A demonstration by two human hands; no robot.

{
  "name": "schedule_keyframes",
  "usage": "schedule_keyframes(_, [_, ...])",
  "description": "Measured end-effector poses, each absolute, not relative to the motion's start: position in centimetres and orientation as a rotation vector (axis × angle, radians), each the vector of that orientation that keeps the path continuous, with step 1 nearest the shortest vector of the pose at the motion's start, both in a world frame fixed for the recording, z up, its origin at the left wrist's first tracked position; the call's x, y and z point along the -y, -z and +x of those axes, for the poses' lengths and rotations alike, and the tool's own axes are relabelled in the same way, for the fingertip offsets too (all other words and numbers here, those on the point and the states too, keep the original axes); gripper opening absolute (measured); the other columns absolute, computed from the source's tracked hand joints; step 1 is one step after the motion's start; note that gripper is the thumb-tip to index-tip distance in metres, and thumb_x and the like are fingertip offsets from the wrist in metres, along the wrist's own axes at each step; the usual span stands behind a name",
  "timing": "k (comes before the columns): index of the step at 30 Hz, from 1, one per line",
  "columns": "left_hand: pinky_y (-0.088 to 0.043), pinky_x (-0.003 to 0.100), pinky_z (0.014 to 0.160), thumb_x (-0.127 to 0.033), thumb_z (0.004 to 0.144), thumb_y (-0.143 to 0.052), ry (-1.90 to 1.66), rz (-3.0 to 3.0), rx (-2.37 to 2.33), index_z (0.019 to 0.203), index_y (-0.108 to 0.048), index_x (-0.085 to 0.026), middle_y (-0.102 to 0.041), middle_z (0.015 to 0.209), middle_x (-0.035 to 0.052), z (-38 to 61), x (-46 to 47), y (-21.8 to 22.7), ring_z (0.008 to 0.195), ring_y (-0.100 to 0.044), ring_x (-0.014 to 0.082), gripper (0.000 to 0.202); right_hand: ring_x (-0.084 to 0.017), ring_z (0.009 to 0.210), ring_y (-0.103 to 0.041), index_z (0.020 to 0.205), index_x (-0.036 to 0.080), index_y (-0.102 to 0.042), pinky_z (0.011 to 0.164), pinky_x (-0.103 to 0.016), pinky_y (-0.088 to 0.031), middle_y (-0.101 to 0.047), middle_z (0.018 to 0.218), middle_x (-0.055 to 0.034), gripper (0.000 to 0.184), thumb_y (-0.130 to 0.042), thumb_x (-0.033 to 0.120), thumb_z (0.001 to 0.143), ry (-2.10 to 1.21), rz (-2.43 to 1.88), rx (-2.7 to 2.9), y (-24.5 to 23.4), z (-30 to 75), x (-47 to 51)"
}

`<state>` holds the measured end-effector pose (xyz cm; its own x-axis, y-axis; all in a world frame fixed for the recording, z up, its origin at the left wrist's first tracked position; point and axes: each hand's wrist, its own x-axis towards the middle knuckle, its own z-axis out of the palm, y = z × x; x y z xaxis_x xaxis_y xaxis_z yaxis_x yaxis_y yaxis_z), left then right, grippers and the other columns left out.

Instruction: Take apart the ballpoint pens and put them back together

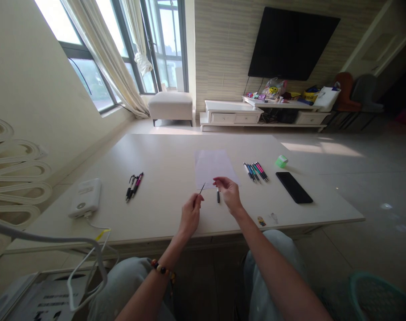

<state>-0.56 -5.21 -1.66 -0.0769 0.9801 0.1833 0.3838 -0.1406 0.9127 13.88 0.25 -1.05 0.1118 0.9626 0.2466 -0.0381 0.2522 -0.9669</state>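
My left hand (190,215) is closed around a thin dark stick (202,187), which looks like a pen refill and points up and to the right. My right hand (230,194) is raised just to its right, thumb and forefinger pinched together; whatever is between them is too small to make out. Below the right hand, a black pen barrel (218,196) lies on the white table, partly covered by the fingers. Behind both hands is a white sheet of paper (213,163), its near edge close to the fingertips.
Several pens (256,171) lie right of the paper, and another group of pens (134,186) lies left. A black phone (293,187) and a green box (281,161) occupy the table's right side. A white corded device (85,197) stands at left; small stickers (261,221) lie near the front edge.
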Motion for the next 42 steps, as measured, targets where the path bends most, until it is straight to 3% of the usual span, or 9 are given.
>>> schedule_keyframes(10, [-0.033, 0.023, 0.054, -0.042, 0.085, -0.040, -1.139, 1.644, -1.456, 0.073, -0.055, -0.020, -0.045, 0.056, -0.0038, 0.2, 5.5, 1.8, 0.055, -0.042, 0.0121, 0.030, -0.019, 0.080, -0.065, 0.083, 0.016, -0.060, 0.076, -0.033, -0.049, -0.070, 0.079, -0.0065, 0.025, -0.066, 0.038, 0.071, -1.092, -0.908, 1.117, -0.7, 13.7, 0.9])
schedule_keyframes(28, [-0.031, 0.023, 0.054, -0.043, 0.085, -0.040, -1.135, 1.658, -1.451, 0.074, -0.057, -0.020, -0.045, 0.056, -0.0040, 0.1, 5.5, 1.9, 0.055, -0.042, 0.0123, 0.030, -0.018, 0.076, -0.066, 0.082, 0.016, -0.062, 0.070, -0.030, -0.050, -0.070, 0.078, -0.0059, 0.025, -0.068, 0.037, 0.069, -1.128, -0.930, 1.162, -0.3, 13.9, 0.9])
schedule_keyframes(37, [-0.032, 0.022, 0.053, -0.041, 0.086, -0.040, -1.203, 1.656, -1.458, 0.094, -0.058, -0.020, -0.044, 0.058, -0.0048, -0.1, 5.5, 1.6, 0.054, -0.041, 0.0115, 0.029, -0.014, 0.069, -0.061, 0.073, 0.016, -0.065, 0.067, -0.027, -0.049, -0.066, 0.074, -0.0023, 0.026, -0.072, 0.039, 0.062, -1.195, -0.986, 1.348, 0.4, 13.3, 1.1])
schedule_keyframes(42, [-0.033, 0.022, 0.055, -0.041, 0.087, -0.037, -1.194, 1.663, -1.474, 0.083, -0.057, -0.019, -0.046, 0.060, -0.0039, 0.0, 5.6, 1.2, 0.056, -0.043, 0.0114, 0.030, -0.017, 0.070, -0.061, 0.079, 0.015, -0.065, 0.064, -0.027, -0.046, -0.068, 0.076, -0.0073, 0.034, -0.062, 0.047, 0.071, -0.928, -1.418, 1.500, 0.9, 15.2, 0.2])
